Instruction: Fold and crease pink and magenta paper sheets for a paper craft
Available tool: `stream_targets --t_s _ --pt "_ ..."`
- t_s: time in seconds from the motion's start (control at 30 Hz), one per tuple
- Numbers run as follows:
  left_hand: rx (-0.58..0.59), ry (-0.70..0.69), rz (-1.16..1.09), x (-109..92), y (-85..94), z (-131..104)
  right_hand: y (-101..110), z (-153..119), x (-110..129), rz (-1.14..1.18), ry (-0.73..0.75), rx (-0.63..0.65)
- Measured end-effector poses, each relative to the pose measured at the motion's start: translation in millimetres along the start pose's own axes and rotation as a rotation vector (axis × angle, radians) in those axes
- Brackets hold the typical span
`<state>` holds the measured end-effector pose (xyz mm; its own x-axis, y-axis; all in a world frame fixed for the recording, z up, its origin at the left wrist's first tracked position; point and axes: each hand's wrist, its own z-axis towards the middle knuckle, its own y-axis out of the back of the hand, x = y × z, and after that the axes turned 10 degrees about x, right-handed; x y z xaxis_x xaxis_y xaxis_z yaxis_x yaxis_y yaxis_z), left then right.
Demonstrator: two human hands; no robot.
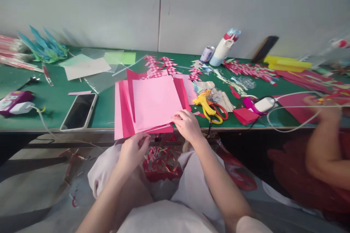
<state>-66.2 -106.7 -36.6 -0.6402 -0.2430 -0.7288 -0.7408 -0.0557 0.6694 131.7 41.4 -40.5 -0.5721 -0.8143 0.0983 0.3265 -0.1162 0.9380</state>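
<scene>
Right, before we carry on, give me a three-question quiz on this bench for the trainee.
1. Multiple choice: what stands right next to the can?
A) the glue gun
B) the white bottle
C) the green paper

2. True or false: the right hand is touching the top pink sheet.

3. Fill in the blank, from the person's own view: the phone lies to the ____ of the top pink sheet.

Key: 1 B; 2 true; 3 left
</scene>
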Motion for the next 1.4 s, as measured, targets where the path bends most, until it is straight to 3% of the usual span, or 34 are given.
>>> stream_targets --t_s 0.17,0.27,0.4,0.7,0.93,1.17,1.3,1.4 --pt "-0.123 -0.113 0.161 -4.8 6.5 6.0 -0.5 -2.0 -2.4 0.020 0.016 0.022" --pt "-0.201 -0.301 0.374 -6.4 10.9 19.6 -1.6 -3.4 -4.1 0.034 0.032 0.005" --pt "-0.180 -0.479 0.584 -6.4 11.1 34.3 -3.7 -7.4 -8.1 0.074 0.045 -0.006" --pt "-0.189 -0.536 0.525 1.2 2.2 40.2 -4.5 -12.0 -20.3 0.147 0.044 -0.038" --pt "-0.240 -0.508 0.490 0.0 -1.7 40.5 2.7 0.1 8.6 0.092 0.066 -0.029" --pt "-0.266 -0.502 0.525 1.7 -2.2 44.9 -10.4 19.9 34.1 0.177 0.066 -0.012" --pt "-0.284 -0.470 0.579 -2.5 -0.3 29.6 -14.9 24.7 36.3 0.258 0.050 0.081" --pt "-0.264 -0.532 0.569 -5.4 -6.0 8.9 -15.7 25.8 35.7 0.304 0.023 0.138"
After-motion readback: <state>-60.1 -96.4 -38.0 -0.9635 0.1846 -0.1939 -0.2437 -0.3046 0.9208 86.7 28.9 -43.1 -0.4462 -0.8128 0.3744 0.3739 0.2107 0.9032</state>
